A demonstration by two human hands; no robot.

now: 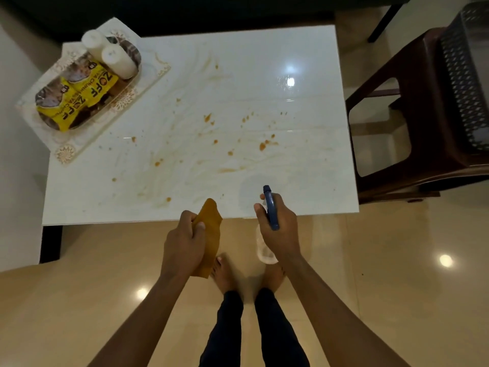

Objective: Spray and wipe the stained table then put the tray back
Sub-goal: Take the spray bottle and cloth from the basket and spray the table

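Sitting at the stained surface's [304, 154] far-left corner, the tray [53, 120] of yellow packets risks overspray. At the near edge, left hand [182, 243] fingers pinch the ochre cloth [211, 226]; right hand [281, 225] fingers curl round the spray bottle [271, 207], which could mist past the stains.

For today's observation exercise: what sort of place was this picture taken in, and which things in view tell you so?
Most likely a home dining area. A glossy white rectangular table spattered with orange-brown food stains, a patterned oval tray holding yellow snack packets and two white shakers, and a dark brown plastic chair on polished beige floor tiles all suggest it.
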